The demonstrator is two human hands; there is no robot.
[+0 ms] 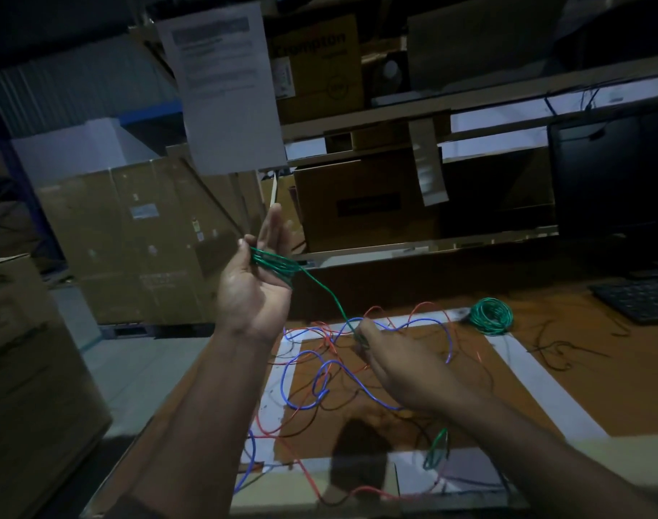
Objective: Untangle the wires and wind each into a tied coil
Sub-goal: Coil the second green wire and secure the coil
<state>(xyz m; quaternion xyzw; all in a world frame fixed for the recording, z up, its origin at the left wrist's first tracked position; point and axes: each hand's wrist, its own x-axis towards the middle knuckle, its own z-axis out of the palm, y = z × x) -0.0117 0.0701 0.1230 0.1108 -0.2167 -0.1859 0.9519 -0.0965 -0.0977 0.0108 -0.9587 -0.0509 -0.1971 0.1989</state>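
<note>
My left hand is raised above the table's left end, palm toward me, with several loops of green wire wound around its fingers. A green strand runs down from it to my right hand, which pinches the strand low over the table. Under that hand lies a tangle of blue wire, red wire and thin dark wire. A finished green coil rests on the table at the far right of the tangle. A short loose green piece lies near the front edge.
The brown table has a white taped rectangle around the tangle. A black keyboard and monitor stand at the right. Cardboard boxes fill the shelves behind and the floor at left. A paper sheet hangs above.
</note>
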